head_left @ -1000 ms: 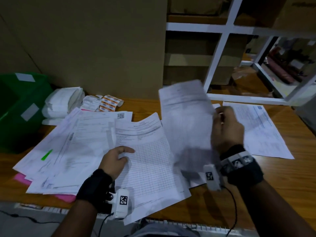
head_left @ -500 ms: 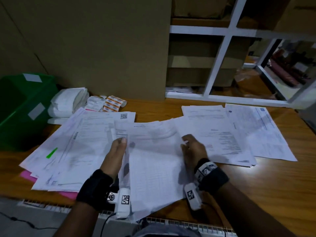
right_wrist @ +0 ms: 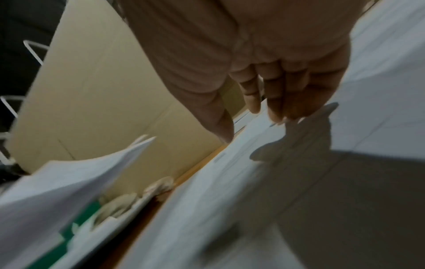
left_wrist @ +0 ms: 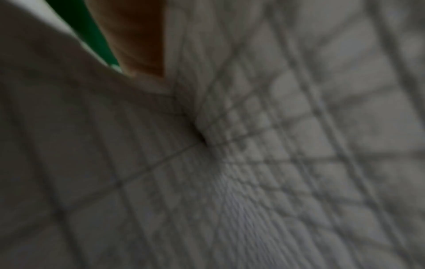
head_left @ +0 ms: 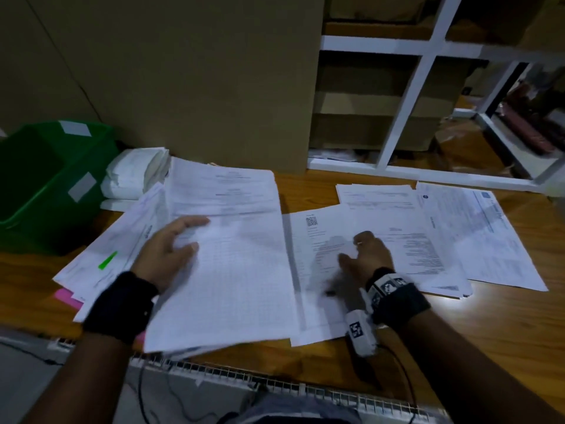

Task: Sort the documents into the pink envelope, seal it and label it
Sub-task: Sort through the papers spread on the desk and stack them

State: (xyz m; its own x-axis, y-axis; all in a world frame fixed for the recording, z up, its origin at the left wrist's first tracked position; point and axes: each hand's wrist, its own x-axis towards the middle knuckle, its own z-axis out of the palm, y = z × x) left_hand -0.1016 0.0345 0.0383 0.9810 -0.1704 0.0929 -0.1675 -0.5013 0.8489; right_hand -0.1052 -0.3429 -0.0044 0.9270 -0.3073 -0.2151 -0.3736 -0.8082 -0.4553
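Observation:
Printed documents cover the wooden table (head_left: 504, 325). My left hand (head_left: 171, 252) grips the left edge of a lifted stack of gridded sheets (head_left: 238, 280), thumb on top; the left wrist view shows only blurred gridded sheets (left_wrist: 253, 163) close up. My right hand (head_left: 363, 252) hovers with relaxed fingers (right_wrist: 276, 102) just over a sheet with a QR code (head_left: 318, 240). A pink envelope (head_left: 65, 296) peeks out from under the left pile of papers (head_left: 122, 240), mostly hidden. More sorted papers (head_left: 458, 234) lie at the right.
A green bin (head_left: 46, 185) stands at the far left, with a white folded bundle (head_left: 134, 175) beside it. A large cardboard box (head_left: 198, 87) and a white shelf frame (head_left: 412, 87) close off the back. The table's front edge (head_left: 275, 365) is near my wrists.
The right hand laid its sheet on the right pile, then came back to the middle. The left hand has swung the gridded stack left over the left pile, uncovering the QR sheet.

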